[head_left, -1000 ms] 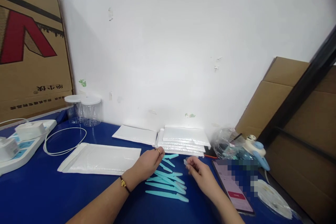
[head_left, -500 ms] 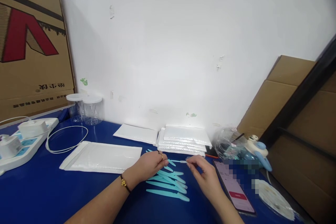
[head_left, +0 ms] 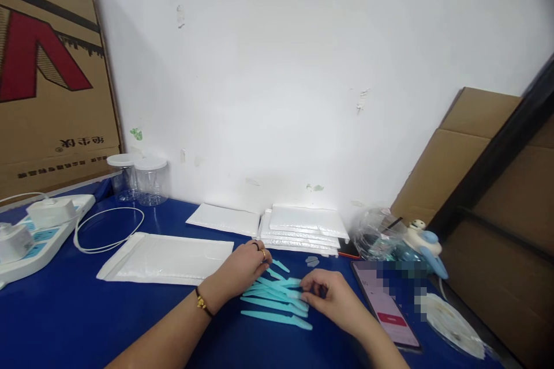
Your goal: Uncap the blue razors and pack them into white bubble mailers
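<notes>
Several turquoise eyebrow razors (head_left: pixel 272 303) lie in an overlapping row on the blue table, their wider blade ends mostly to the right. My right hand (head_left: pixel 333 297) is closed at those blade ends, with thumb and forefinger pinching the pale tip of one razor. At the handle side, my left hand (head_left: pixel 247 268) has its fingers curled together over the upper razors; what they hold, if anything, is hidden. Small clear blade caps (head_left: pixel 312 261) lie just beyond my right hand.
A white padded mailer (head_left: pixel 173 258) lies at left, with another mailer (head_left: pixel 223 219) and a stack of mailers (head_left: pixel 305 222) by the wall. A phone (head_left: pixel 387 305), a plastic bag (head_left: pixel 375 235) and a toy (head_left: pixel 426 245) are at right. A power strip (head_left: pixel 47 248) and clear jars (head_left: pixel 151 181) stand left.
My right hand has moved down and toward me from the clear cap, onto the razors. My left hand has shifted slightly left. The razor stretched between both hands no longer shows there.
</notes>
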`<state>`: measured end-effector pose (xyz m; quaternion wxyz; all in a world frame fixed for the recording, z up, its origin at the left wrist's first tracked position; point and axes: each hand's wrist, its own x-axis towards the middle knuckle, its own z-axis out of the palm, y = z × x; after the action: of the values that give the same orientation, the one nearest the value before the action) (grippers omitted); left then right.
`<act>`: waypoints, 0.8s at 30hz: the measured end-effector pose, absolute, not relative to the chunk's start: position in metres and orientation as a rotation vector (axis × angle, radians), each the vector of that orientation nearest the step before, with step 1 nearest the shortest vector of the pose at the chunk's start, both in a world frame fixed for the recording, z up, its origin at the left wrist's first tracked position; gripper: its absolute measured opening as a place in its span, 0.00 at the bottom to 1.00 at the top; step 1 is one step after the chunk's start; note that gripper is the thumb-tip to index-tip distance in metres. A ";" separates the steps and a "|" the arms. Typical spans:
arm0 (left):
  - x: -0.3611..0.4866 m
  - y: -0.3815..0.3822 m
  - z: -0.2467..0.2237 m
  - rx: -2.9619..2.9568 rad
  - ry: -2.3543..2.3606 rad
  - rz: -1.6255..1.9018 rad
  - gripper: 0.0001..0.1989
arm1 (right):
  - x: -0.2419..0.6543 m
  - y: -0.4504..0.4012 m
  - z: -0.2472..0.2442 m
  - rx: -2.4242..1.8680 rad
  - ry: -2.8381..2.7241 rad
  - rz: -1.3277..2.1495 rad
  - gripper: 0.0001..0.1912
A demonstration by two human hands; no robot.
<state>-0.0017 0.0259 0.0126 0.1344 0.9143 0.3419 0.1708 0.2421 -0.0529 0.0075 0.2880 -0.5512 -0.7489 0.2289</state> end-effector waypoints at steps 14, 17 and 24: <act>-0.006 0.042 -0.002 2.783 1.081 0.402 0.09 | 0.267 -0.023 -0.020 -1.813 -2.026 0.090 0.08; -0.007 0.041 0.003 2.809 1.134 0.413 0.10 | 0.265 -0.024 -0.019 -1.790 -2.051 0.059 0.09; -0.004 0.035 0.010 2.633 1.132 0.501 0.14 | 0.255 -0.033 -0.008 -1.540 -1.697 0.548 0.12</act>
<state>-0.0036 0.0347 0.0099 0.1159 0.8989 0.3864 0.1711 0.2549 -0.0334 -0.0078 0.3828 -0.6038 -0.6654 0.2147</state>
